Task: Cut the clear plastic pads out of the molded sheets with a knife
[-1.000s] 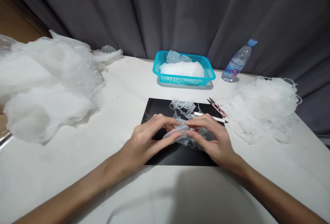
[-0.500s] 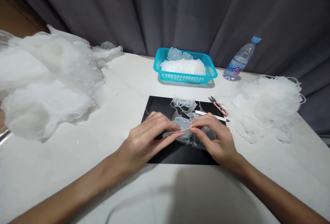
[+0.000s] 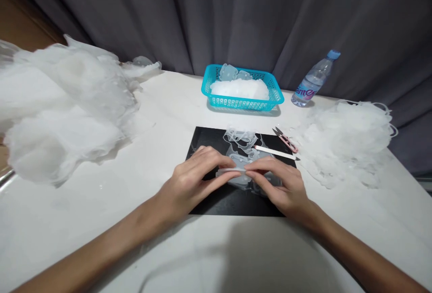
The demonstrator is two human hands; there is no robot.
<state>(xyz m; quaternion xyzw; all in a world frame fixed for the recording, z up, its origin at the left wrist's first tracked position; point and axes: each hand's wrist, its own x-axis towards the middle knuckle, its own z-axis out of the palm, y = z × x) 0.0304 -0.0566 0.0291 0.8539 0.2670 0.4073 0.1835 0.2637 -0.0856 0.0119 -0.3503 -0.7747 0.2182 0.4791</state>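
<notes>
My left hand (image 3: 199, 178) and my right hand (image 3: 280, 180) pinch a thin translucent silicone-like piece (image 3: 232, 171) between thumbs and fingers. It is held nearly edge-on, level, above a black mat (image 3: 221, 203). Beneath my hands several clear moulded pieces (image 3: 241, 161) lie on the mat, partly hidden by my fingers. Behind them is a small tangle of clear trimmed strips (image 3: 241, 139). A white pen-like tool (image 3: 276, 152) with a dark pointed tip lies across the mat's right side, beyond my right hand. Pink-handled snips (image 3: 286, 141) rest at the mat's back right corner.
A turquoise basket (image 3: 245, 104) holding white translucent pieces stands at the back. To its right is a water bottle (image 3: 310, 83). A large heap of translucent sheets (image 3: 67, 108) covers the left side, and a pile of clear scraps (image 3: 347, 135) lies on the right of the white table (image 3: 162, 117).
The held piece has turned from a slant, right end higher, to nearly level. My right hand has shifted slightly left, bringing my fingertips closer together. Both hands keep their pinch.
</notes>
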